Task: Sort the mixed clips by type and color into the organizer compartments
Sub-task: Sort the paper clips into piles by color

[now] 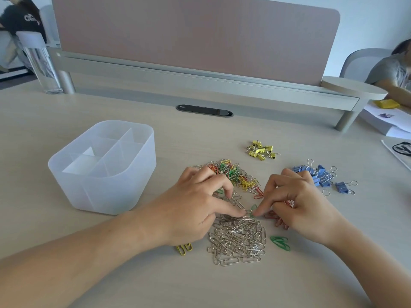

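A frosted white organizer point(104, 187) with several compartments stands at the left. The mixed colored paper clips point(235, 174) lie in a heap at the centre. In front of them is a pile of silver paper clips point(238, 238). My left hand point(195, 203) rests palm down, its fingertips touching loose clips and one tip on a silver clip. My right hand point(298, 201) reaches a fingertip to a green clip point(253, 208) while its curled fingers hold red paper clips point(289, 203). More red clips point(275, 218) lie under it.
Sorted groups lie around: yellow binder clips point(262, 150), blue binder clips point(322, 175), green paper clips point(280, 242), yellow paper clips point(183, 248). A clear bottle point(42, 63) stands at the back left, and a desk shelf point(200, 85) with a partition runs behind. Papers point(384, 121) lie at the right.
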